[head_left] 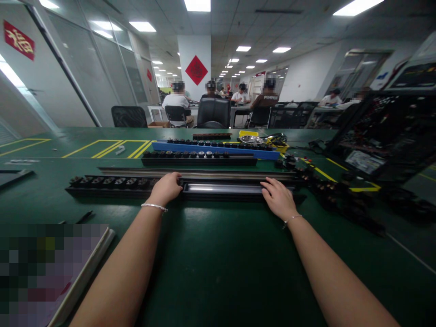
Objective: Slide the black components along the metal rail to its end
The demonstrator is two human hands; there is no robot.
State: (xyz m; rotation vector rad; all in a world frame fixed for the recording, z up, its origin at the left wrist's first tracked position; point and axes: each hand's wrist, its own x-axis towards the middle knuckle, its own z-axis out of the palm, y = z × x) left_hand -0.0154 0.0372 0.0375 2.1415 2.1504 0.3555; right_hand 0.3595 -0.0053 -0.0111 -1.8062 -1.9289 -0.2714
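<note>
A long black tray [223,195] lies across the green table [211,254], with a row of dark round parts [119,181] in its left half and a bare shiny channel in its right half. My left hand [166,187] is closed at the end of the row, its fingertips on a small dark part that I cannot make out clearly. Over the tray's right part rests my right hand [279,196], fingers apart and nothing held. A long metal rail [204,174] runs just behind the tray.
Behind stand a second black tray [200,161] and a blue tray [269,154], both with dark parts. Loose black parts [327,190] and an open cabinet [378,131] are at right. A book [91,259] lies front left. Several people sit at far tables.
</note>
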